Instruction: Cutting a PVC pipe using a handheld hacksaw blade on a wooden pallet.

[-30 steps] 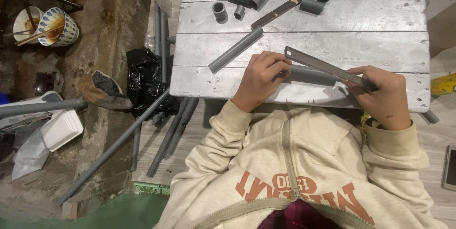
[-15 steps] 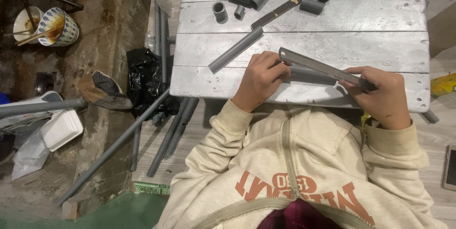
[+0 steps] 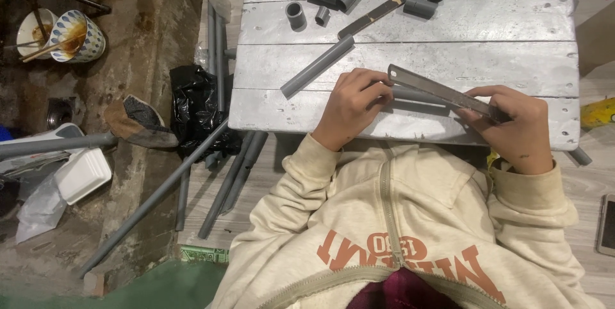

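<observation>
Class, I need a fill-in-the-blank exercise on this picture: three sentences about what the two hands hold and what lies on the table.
1. Both hands, the left hand and the right hand, hold a flat metal ____ over a grey pipe.
2. A loose pipe piece lies on the ____ wooden table.
3. The cream hoodie closes with a ____.

Missing words: ruler; silver-painted; zip

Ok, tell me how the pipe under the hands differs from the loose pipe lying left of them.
The held pipe lies nearly level, pinned by the left hand with a metal ruler laid along it by the right hand. The loose pipe lies slanted, untouched and fully in view. Both are grey plastic on the white table.
</observation>
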